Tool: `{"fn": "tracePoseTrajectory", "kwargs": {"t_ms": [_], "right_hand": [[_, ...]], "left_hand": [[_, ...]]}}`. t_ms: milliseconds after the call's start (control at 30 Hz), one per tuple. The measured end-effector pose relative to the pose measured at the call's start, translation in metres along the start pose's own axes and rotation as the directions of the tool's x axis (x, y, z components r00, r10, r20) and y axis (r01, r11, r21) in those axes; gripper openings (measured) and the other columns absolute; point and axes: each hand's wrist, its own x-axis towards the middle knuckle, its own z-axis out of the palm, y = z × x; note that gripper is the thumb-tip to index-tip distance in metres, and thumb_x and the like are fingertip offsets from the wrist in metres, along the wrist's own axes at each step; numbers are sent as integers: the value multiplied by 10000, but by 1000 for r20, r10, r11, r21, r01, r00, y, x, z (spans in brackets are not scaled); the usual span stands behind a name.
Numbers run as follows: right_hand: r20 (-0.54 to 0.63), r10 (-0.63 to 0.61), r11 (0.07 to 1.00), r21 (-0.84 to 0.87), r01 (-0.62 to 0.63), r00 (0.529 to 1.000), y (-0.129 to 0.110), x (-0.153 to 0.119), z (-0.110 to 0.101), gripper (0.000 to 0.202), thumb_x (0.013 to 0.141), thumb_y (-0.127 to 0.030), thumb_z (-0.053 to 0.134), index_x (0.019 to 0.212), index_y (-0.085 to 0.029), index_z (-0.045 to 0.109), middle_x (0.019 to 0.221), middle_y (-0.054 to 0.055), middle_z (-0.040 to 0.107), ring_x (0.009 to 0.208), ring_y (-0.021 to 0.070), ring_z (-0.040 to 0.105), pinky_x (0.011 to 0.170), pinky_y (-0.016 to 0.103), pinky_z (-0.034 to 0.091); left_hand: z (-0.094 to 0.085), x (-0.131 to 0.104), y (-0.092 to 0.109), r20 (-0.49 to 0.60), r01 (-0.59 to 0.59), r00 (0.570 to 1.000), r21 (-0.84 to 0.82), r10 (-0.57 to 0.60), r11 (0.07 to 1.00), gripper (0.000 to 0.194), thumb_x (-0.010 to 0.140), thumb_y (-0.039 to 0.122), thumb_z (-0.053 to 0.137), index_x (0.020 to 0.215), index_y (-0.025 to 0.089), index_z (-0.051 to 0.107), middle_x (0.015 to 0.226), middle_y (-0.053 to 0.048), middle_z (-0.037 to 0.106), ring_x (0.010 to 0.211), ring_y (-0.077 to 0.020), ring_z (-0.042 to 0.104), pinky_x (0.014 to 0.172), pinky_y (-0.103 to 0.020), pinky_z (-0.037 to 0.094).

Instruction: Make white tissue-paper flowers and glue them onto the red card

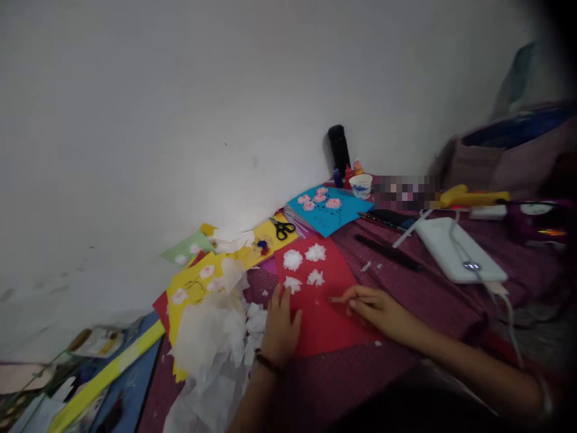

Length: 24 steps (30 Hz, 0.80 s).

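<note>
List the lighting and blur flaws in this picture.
Head view: dim, with a brighter glow on the wall; darkness covers the top right corner; pixelation hides things beside the blue-and-white bowl; the lower left smears, while the red paper looks clearer.

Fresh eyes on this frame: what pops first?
Likely the red sheet, centre of the table, with four white puffs on its far half. The left hand lies on its left side; the right hand holds a thin stick over it. Farther back, a blue sheet bears pinkish flowers.
</note>
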Motion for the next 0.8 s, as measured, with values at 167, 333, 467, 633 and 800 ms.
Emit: {"fn": "tracePoseTrajectory", "kwargs": {"t_ms": [167, 333, 467, 633, 800], "right_hand": [[-144, -72, 997, -29, 69, 987, 3, 3, -2, 288, 856, -431, 475, 805, -178, 605, 662, -13, 584, 576, 148, 551, 577, 279, 425], [-166, -71, 997, 10, 74, 984, 6, 6, -4, 256, 854, -386, 492, 813, -166, 615, 660, -7, 601, 579, 143, 556, 577, 270, 421], [-185, -31, 999, 36, 38, 982, 5, 7, -6, 239, 847, -373, 515, 831, -164, 628, 677, -7, 608, 572, 132, 542, 579, 265, 415], [-171, 2, 999, 37, 4, 985, 1, 12, -7, 277, 824, -417, 539, 775, -163, 640, 675, 9, 623, 597, 151, 573, 595, 280, 448], [-102, 67, 998, 27, -65, 993, -4, 4, -17, 298, 818, -470, 556, 855, -194, 659, 752, 38, 659, 668, 184, 590, 638, 306, 468]], "left_hand": [[4, -28, 5, -25, -66, 998, 8, 66, 998, 441, 825, 223, 511, 1257, 141, 537, 1331, -164, 528, 1245, -306, 476, 1004, -488, 422], [21, -67, 17, 274, -302, 932, 231, 236, 925, 481, 788, 97, 534, 1258, 197, 556, 1248, -151, 608, 1104, -313, 592, 881, -436, 518], [11, -56, 38, 387, -433, 874, 345, 294, 833, 450, 818, 7, 454, 1244, 108, 557, 1204, -212, 614, 1043, -302, 627, 805, -408, 545], [-8, -28, 64, 432, -437, 858, 330, 278, 837, 239, 836, 45, 476, 987, 85, 657, 1002, -188, 679, 896, -317, 655, 670, -433, 553], [-14, -20, 75, 374, -388, 884, 249, 282, 887, 102, 875, 153, 509, 871, 147, 610, 857, -79, 655, 776, -250, 628, 571, -350, 520]]}}
